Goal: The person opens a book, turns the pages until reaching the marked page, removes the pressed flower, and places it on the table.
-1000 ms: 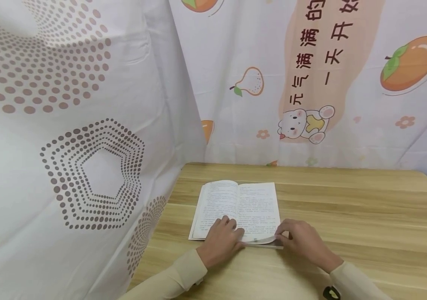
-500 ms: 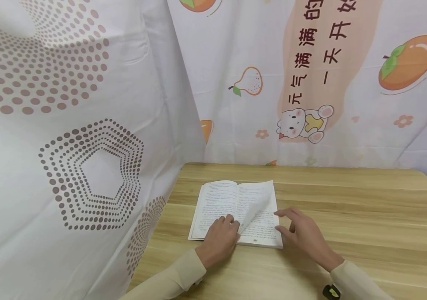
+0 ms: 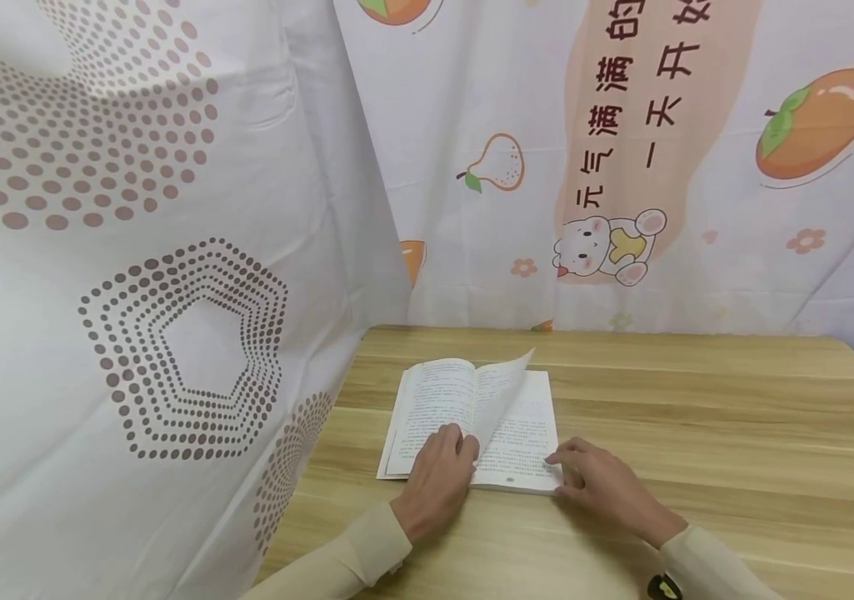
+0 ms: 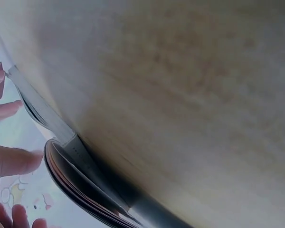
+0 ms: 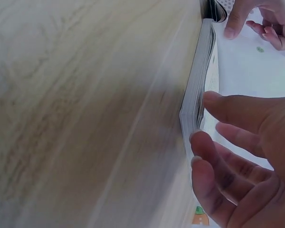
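Observation:
An open paperback book (image 3: 520, 462) with printed pages lies on the wooden table. One loose page (image 3: 501, 396) stands partly lifted near the centre fold, its far corner curling up. My left hand (image 3: 437, 475) rests over the lower left page beside the fold, the thumb touching the pages there in the left wrist view. At the lower right corner is my right hand (image 3: 602, 483). Its index fingertip lies over the page and its thumb is at the bottom edge, with a gap between them. In the right wrist view the thumb and fingertips are along the page block's edge.
The wooden table (image 3: 696, 417) runs out to the right of the book. A white curtain with brown dots (image 3: 209, 350) hangs close on the left. Behind the table hangs a fruit-printed curtain (image 3: 501, 225).
The right hand has let go of the lower right corner, drawn back, then returned to it. The turned page has risen and swung left toward the fold. The left hand has stayed nearly in place.

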`<state>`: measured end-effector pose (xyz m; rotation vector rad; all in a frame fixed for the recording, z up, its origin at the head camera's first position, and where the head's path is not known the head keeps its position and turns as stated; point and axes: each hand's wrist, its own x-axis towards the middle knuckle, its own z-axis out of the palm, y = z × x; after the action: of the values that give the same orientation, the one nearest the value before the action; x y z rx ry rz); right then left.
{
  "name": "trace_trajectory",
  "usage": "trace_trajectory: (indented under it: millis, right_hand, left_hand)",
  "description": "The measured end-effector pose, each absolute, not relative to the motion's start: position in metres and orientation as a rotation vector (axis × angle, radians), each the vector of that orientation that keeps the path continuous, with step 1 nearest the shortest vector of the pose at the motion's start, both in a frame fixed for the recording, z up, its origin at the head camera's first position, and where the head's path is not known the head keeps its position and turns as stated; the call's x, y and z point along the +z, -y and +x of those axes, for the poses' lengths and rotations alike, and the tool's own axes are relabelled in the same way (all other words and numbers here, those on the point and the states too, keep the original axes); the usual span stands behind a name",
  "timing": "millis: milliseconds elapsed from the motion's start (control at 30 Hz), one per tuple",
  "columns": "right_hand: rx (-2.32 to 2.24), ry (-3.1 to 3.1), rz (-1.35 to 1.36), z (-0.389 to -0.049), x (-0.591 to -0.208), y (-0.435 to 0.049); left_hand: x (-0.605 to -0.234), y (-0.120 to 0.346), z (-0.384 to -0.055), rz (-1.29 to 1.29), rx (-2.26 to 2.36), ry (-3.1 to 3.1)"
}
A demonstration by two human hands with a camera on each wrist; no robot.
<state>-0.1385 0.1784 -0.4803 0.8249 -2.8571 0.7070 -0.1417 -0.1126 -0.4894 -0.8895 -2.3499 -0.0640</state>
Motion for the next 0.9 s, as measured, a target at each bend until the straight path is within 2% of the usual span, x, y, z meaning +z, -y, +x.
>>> trace_trajectory:
  millis: [200, 500, 900]
  right_hand:
    - [0.692, 2.874, 0.805, -0.1379, -0.4812, -0.1787]
    - [0.613, 2.757, 0.938, -0.1394, -0.4829, -0.1782]
    - [0.577, 2.703, 0.907, -0.1397, -0.4803, -0.1749]
  left_hand:
    - [-0.4882, 0.1144, -0.1389, -0.926, -0.026, 2.373]
    - [-0.4864, 0.1139, -0.1376, -0.936, 0.124, 2.414]
    - [-0.4907, 0.1141, -0.1384, -0.951, 0.091, 2.453]
